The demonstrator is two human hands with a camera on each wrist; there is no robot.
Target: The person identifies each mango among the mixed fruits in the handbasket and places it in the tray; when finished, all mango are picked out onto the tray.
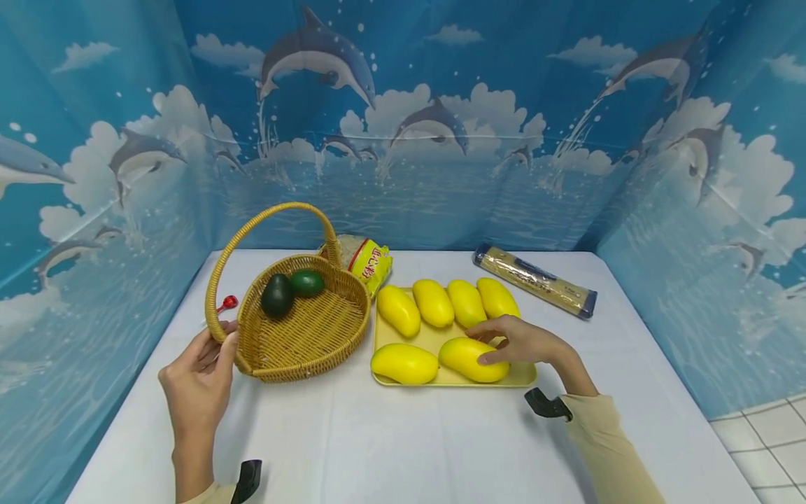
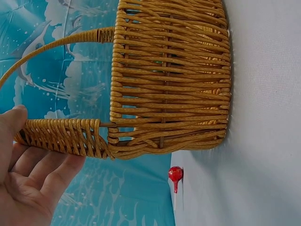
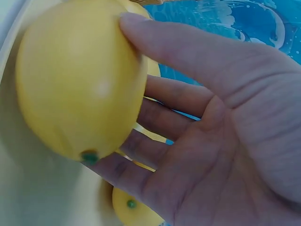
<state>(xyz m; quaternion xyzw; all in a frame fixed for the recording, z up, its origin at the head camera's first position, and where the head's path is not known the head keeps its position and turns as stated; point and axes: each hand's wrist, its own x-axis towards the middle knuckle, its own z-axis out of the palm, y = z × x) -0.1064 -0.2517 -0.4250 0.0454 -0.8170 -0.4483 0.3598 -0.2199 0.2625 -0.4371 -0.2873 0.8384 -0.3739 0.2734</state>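
My left hand (image 1: 200, 381) holds the lower left end of the handle (image 1: 217, 280) of a woven basket (image 1: 302, 369). In the left wrist view the thumb lies on one side of the wrapped handle (image 2: 66, 135) and the fingers on the other. Two dark green avocados (image 1: 277, 297) lie inside the basket. My right hand (image 1: 529, 343) grips a yellow mango (image 1: 464, 357) at the front right of a yellow tray (image 1: 524, 376). In the right wrist view the thumb and fingers are around this mango (image 3: 80, 80). Several other mangoes (image 1: 405, 364) lie on the tray.
Behind the basket lies a yellow printed food bag (image 1: 371, 264), partly hidden by the handle. A red lollipop (image 1: 228, 302) is at the basket's left. A long gold packet (image 1: 535, 280) lies at the back right of the white table (image 1: 390, 448). Dolphin-printed curtains (image 1: 428, 189) surround the table's back and sides.
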